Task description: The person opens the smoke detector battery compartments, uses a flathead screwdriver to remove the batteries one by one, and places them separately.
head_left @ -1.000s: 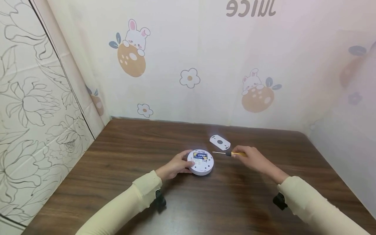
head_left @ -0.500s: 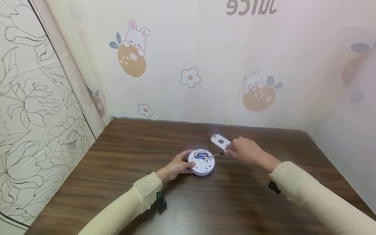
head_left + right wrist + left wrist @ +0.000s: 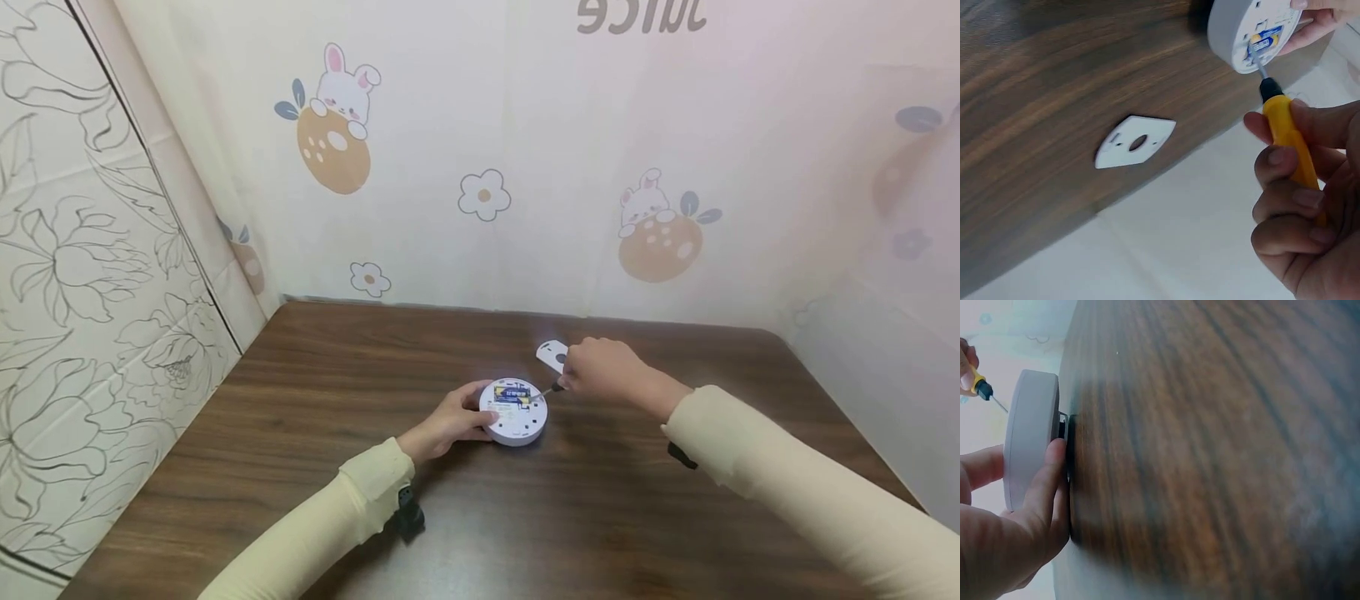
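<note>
Head view: screwdriver (image 3: 557,387) tip, second ago short of disc (image 3: 516,428), now at batteries (image 3: 512,394) in its face, contact unclear; tool work there seemingly begun. Disc between hands, low at table (image 3: 360,358). Left hand (image 3: 448,423) pinches rim; right hand (image 3: 606,371) curls round handle, beside plate (image 3: 551,353).

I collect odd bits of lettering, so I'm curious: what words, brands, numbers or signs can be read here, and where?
"Juice": on the pale wall sheet, running right to left, cut off at the top.
Lettering on the blue-and-yellow part in the round white device: too blurred to read.
Faint print on the device's face: too small to read.
</note>
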The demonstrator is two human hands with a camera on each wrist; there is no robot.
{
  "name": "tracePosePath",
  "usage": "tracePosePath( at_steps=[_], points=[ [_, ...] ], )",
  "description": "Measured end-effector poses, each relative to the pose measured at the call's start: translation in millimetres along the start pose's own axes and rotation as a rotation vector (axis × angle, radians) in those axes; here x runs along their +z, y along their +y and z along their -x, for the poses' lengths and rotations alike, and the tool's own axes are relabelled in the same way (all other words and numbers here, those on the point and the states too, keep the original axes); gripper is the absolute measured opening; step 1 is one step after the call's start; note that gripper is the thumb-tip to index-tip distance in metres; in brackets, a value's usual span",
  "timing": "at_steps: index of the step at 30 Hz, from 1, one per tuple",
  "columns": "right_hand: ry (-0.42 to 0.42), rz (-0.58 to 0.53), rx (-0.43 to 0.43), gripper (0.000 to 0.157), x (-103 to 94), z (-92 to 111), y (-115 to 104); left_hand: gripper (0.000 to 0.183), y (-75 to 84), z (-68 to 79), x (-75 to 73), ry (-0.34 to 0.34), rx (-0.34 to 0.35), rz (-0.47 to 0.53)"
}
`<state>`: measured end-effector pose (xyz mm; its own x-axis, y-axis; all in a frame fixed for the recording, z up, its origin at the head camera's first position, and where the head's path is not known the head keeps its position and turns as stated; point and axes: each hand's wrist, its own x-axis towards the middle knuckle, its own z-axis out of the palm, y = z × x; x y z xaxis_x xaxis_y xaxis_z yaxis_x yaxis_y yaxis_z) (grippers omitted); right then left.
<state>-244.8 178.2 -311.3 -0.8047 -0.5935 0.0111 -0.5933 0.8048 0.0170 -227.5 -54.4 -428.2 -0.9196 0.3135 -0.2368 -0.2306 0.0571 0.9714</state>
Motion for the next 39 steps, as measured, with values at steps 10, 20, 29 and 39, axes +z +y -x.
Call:
tracePosePath(
  at_steps=[10,20,29,39],
  points=[
    [-0.009,-0.003,0.029,0.019,2.6,-7,0,0.061,-0.2,-1.2,1.3,-0.006,0.003,0.008],
    [0.057,-0.187,0.015,0.012,22.0,3,16,0.061,1.0,-1.7,-0.6,-0.004,-0.003,0.019],
    [0.127,-0.256,0.035,0.014,40.6,14,26,0.062,2.4,-1.4,-1.1,-0.015,-0.011,0.028],
    [0.161,-0.374,0.076,0.017,57.3,20,33,0.063,2.4,-2.5,-0.3,0.029,-0.032,0.039]
  ],
)
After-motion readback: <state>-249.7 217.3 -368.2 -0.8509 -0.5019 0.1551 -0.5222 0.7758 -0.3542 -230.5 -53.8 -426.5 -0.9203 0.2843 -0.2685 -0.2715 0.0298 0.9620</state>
